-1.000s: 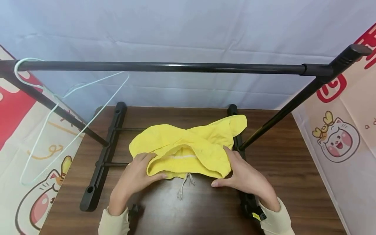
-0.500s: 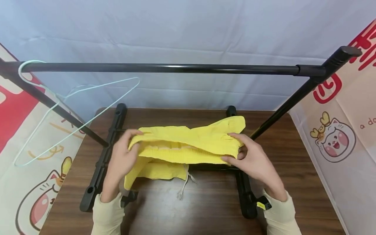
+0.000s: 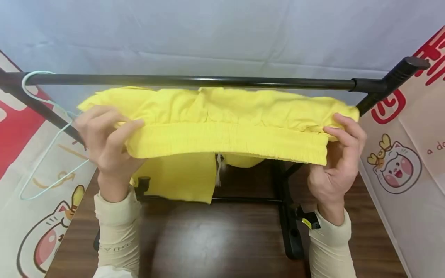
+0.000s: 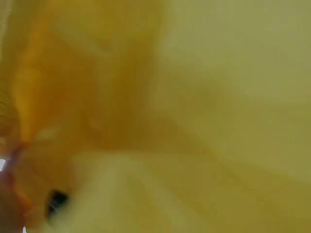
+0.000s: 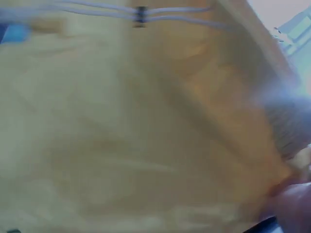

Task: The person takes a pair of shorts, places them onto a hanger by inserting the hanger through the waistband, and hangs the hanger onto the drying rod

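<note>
Right hand (image 3: 342, 162) pinches yellow garment (image 3: 222, 139); left hand (image 3: 107, 144), blurred, seemingly pinches opposite end.

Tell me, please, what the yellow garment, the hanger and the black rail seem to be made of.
Yellow garment: matte, woven-looking fabric, since it creases softly; the gathered waistband suggests elastic inside.
Hanger: smooth, pale green, possibly plastic-coated wire, being so thin; its core is hidden.
Black rail: likely painted metal, glossy, given its bright highlight.
</note>
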Demonstrator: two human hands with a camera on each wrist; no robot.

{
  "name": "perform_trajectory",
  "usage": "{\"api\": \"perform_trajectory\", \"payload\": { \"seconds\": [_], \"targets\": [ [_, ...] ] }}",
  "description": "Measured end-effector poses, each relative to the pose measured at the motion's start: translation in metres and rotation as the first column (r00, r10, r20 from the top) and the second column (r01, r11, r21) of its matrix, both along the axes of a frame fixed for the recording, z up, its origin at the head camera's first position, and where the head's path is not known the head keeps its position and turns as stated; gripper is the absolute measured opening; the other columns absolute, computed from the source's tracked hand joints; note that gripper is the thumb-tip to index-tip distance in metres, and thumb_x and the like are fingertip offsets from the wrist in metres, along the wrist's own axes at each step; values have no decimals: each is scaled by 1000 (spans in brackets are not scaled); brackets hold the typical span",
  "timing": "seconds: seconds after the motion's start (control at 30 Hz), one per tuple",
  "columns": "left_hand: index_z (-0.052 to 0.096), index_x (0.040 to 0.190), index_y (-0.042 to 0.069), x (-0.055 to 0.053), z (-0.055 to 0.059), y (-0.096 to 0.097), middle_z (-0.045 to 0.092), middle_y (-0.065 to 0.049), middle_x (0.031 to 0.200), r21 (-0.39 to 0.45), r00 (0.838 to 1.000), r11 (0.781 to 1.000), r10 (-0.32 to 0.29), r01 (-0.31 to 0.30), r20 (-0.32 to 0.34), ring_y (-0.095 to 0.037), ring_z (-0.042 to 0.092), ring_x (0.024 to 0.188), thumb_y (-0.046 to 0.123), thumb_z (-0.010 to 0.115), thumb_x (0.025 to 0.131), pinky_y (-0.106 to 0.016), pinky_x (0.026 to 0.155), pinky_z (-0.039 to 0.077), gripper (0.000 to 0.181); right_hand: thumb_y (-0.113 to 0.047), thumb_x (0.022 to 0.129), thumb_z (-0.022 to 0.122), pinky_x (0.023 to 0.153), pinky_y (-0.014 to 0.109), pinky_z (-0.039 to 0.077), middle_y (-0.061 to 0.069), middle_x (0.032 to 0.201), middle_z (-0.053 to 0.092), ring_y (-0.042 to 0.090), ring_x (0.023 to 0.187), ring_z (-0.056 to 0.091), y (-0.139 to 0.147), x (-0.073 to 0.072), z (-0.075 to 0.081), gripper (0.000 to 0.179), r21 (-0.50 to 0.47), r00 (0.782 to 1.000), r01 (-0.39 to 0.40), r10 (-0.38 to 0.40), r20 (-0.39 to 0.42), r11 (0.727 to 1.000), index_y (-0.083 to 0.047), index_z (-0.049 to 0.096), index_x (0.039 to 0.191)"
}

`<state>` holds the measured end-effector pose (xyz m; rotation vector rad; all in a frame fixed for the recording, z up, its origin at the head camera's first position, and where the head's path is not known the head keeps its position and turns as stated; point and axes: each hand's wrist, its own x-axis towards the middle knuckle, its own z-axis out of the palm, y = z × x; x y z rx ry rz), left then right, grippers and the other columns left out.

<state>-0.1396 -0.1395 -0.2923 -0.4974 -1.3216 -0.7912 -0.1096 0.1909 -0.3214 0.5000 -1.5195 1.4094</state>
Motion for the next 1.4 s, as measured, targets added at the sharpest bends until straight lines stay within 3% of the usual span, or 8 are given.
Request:
{"api": "perform_trajectory", "payload": {
  "seconds": [0.23,0.43,0.53,0.77,0.87,0.97,1.17,1.4],
  "targets": [
    [58,82,14,-1,14,11,53,-12,78,101,967,979,194,-179,-163,-33,49,85,-1,57,88,-43,86,42,16,-11,84,72,108,40,50,24,115,61,36,115,57,-17,-6,12,31,-161,970,79,-112,-213,984,15,57,92],
    [71,90,-3,6,-32,-21,67,-23,81,-160,952,979,-75,127,295,-43,57,80,25,55,78,-44,82,48,34,0,85,63,81,18,52,-4,104,74,6,86,65,20,3,-8,27,154,984,33,-59,170,987,16,70,104],
    [75,103,1,10,-66,-41,74,-17,91,-286,767,924,-10,252,642,-34,65,82,25,58,91,-45,76,48,31,-2,87,66,59,17,44,-13,93,71,1,63,54,38,4,-24,20,353,895,-16,-145,423,935,0,76,104],
    [75,123,16,22,-125,-58,77,-4,94,-226,110,894,198,387,974,-14,60,68,51,52,109,-36,71,51,43,-49,104,61,49,30,39,3,65,54,13,46,41,41,-2,-58,39,567,533,-315,-352,769,761,-12,72,110],
    [70,128,19,27,-132,-57,79,-5,106,-176,-27,899,203,401,979,-16,69,82,61,48,107,-41,78,57,52,-57,103,58,51,31,38,1,62,47,15,48,39,34,-3,-65,50,578,475,-359,-390,789,733,-10,71,114],
    [67,130,16,32,-136,-55,78,-9,117,-165,-36,911,192,377,981,-24,75,99,61,49,106,-49,87,59,54,-61,102,57,53,31,39,2,63,49,17,51,41,29,-5,-67,55,583,458,-371,-404,792,723,-9,71,115],
    [68,131,9,49,-130,-53,76,-11,123,-249,72,902,239,352,968,-32,73,113,47,57,107,-55,93,58,46,-71,97,58,62,32,43,4,71,57,19,62,52,24,-8,-68,63,586,428,-407,-420,800,701,-11,70,111],
    [74,116,7,65,-98,-60,78,-10,108,-351,403,916,251,195,880,-29,73,103,24,68,103,-51,88,57,21,-74,96,56,66,32,45,4,75,60,20,65,53,23,-8,-72,69,590,423,-425,-426,800,686,-12,70,120]
  ]
}}
